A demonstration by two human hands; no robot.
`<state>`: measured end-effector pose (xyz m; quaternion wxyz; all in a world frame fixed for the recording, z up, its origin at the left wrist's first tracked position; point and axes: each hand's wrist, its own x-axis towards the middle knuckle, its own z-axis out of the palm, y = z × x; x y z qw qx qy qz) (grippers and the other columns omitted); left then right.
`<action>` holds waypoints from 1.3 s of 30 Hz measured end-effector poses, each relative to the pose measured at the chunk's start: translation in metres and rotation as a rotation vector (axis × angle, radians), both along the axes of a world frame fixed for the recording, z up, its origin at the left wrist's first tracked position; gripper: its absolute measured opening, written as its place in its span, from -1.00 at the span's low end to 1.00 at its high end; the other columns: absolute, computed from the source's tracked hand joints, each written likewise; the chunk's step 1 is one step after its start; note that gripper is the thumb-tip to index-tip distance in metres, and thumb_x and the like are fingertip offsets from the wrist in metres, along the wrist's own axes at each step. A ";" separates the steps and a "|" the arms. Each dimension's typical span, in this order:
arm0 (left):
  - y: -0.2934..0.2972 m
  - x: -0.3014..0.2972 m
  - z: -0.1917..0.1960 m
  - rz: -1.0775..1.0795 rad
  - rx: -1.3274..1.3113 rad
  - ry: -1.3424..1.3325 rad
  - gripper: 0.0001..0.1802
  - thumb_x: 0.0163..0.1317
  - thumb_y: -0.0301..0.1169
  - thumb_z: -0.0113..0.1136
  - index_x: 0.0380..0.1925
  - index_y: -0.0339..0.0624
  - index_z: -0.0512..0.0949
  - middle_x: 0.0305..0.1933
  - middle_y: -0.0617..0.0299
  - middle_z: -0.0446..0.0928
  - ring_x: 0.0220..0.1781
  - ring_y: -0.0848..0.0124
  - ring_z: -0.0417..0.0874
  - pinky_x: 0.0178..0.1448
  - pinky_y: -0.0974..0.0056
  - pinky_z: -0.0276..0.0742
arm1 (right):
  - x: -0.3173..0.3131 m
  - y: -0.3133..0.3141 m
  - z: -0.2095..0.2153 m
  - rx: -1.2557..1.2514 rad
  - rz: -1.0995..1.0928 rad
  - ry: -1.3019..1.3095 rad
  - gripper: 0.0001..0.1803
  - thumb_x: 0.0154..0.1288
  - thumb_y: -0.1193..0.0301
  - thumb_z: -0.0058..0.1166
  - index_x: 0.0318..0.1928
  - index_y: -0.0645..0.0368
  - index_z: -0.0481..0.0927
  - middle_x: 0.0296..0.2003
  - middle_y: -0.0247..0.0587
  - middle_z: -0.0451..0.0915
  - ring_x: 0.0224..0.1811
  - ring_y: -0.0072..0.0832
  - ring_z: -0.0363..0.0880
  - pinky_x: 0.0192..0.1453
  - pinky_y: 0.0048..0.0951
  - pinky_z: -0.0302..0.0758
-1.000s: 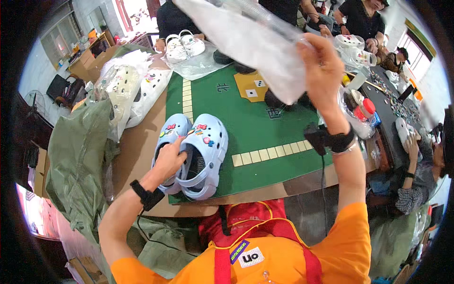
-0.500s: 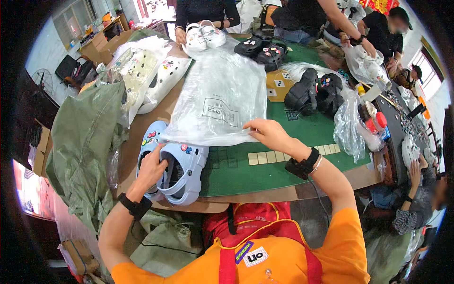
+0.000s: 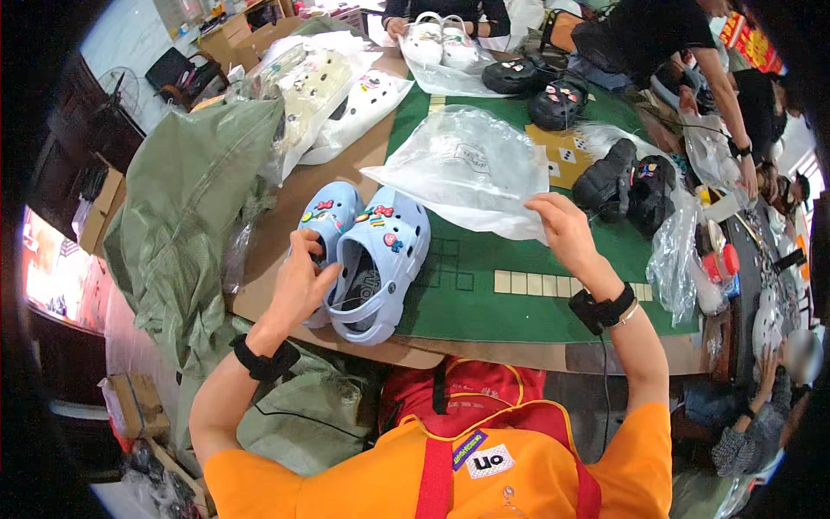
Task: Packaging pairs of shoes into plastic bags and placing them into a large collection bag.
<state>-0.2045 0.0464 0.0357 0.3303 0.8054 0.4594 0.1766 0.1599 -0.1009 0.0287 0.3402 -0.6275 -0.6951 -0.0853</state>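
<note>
A pair of light-blue clogs with colourful charms, a left clog [image 3: 332,212] and a right clog [image 3: 380,264], stands side by side near the table's front edge, toes pointing away. My left hand [image 3: 304,275] is over the left clog's opening, thumb and index finger apart; whether it touches the clog I cannot tell. A clear plastic bag [image 3: 467,164] with a printed mark lies beyond the clogs, partly lifted. My right hand [image 3: 566,232] pinches the bag's near right corner between thumb and fingers.
Black clogs [image 3: 614,186] stand at the right on the green mat [image 3: 484,311], another black pair [image 3: 553,99] farther back. White clogs [image 3: 445,43] sit before a person across the table. Bagged clogs [image 3: 324,86] and an olive sack [image 3: 194,182] lie left. Other people work at the right.
The bag's near edge has come off the clogs' toes and moved away to the right, billowing. My left hand has drawn back from the bag's edge to the left clog. The view has shifted.
</note>
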 end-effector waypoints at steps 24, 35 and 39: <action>0.018 -0.035 0.010 -0.021 -0.151 -0.278 -0.66 0.04 -0.57 0.03 -0.12 -0.43 0.38 -0.33 0.14 0.54 -0.35 0.49 0.51 -0.25 0.35 0.44 | 0.000 0.002 -0.022 -0.155 -0.248 0.081 -0.39 -0.09 0.59 -0.06 0.11 0.06 0.36 0.01 -0.18 0.44 -0.12 -0.17 0.45 -0.06 -0.27 0.42; -0.052 0.061 0.032 -0.735 0.003 -0.280 -0.54 0.03 -0.48 0.13 0.00 -0.24 0.35 -0.19 -0.15 0.50 -0.14 -0.03 0.52 -0.07 0.17 0.42 | -0.022 0.000 -0.001 -0.046 -0.044 0.028 -0.37 -0.03 0.59 -0.03 0.17 0.19 0.27 0.12 -0.09 0.34 0.06 -0.14 0.42 0.03 -0.35 0.43; -0.047 0.075 -0.005 -0.695 -0.030 -0.129 -0.69 0.07 -0.33 0.17 -0.34 -0.30 0.32 -0.52 -0.13 0.37 -0.44 -0.09 0.42 -0.38 0.04 0.26 | -0.022 -0.015 -0.001 -0.107 -0.003 -0.020 -0.32 -0.01 0.58 -0.01 0.22 0.17 0.21 0.15 -0.02 0.30 0.09 -0.12 0.39 0.05 -0.32 0.44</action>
